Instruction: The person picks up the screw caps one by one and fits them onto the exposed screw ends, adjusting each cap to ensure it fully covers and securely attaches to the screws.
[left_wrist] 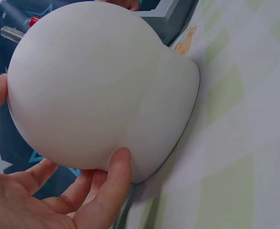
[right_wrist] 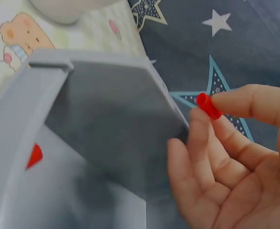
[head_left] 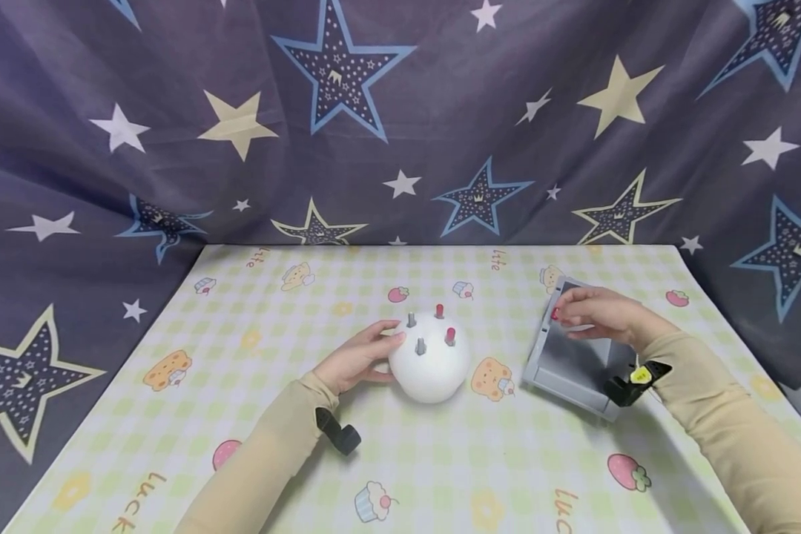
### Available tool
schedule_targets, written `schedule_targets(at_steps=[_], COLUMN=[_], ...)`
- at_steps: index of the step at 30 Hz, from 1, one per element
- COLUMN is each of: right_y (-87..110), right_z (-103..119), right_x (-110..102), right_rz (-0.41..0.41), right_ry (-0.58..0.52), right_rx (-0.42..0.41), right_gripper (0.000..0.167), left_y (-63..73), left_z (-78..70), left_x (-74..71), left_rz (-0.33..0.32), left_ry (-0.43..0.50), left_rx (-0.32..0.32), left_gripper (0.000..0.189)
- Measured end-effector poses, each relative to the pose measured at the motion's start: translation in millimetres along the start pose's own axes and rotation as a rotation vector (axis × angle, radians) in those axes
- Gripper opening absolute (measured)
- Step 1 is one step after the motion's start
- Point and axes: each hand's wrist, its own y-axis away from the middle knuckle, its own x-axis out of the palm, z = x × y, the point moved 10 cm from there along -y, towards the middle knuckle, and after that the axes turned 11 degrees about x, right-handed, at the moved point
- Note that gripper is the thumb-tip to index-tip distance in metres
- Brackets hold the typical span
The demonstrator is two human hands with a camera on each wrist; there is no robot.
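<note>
A round white body [head_left: 430, 371] with a narrower base stands on the table. Several metal threaded studs [head_left: 420, 345] rise from its top, and two carry red caps [head_left: 450, 335]. My left hand [head_left: 362, 357] holds the body from its left side, fingers and thumb spread round the curve, as the left wrist view [left_wrist: 77, 200] also shows. Over the grey box [head_left: 537, 371], my right hand [head_left: 597, 315] pinches a small red cap [right_wrist: 209, 106] between thumb and fingertips. The cap looks like a short hollow tube in the right wrist view.
The grey box stands tilted at the right of the table, its wall [right_wrist: 15, 138] close under my right hand. Inside lies another red piece [right_wrist: 35, 156], partly hidden by that wall. A checked cloth [head_left: 294, 297] covers the table, and a star-patterned curtain [head_left: 400, 148] hangs behind.
</note>
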Motion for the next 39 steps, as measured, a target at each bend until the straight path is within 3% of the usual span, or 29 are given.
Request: schedule_targets(at_steps=[4,12,24,33,39], right_y=[3.0,11.4,15.2,21.9,22.8], right_z=[7.8,24.9,41.7,64.5,75.9], right_x=[3.7,10.8,29.6,47.1,67.4], right_rz=[-0.006,-0.023,-0.112,-0.159,-0.169], right_ry=[-0.030,-0.129,-0.004,0.078,0.150], right_rx=[-0.056,-0.245,-0.287,-0.436,-0.476], right_gripper=[0.013,0.020,0.011,0.015,0.015], left_y=[0.8,1.0,0.8,0.0,2.0], left_z=[-0.2,-0.7,0.2,-0.4,-1.0], left_x=[-0.7,-0.1,-0.3,-0.1,0.1], left_rz=[-0.010,-0.013,-0.013,-0.012,-0.019], left_ry=[-0.003,-0.004,-0.011,-0.008,-0.005], left_rx=[-0.009,-0.009,-0.007,0.005,-0.002], left_gripper=[0.061,0.061,0.060,0.059,0.060])
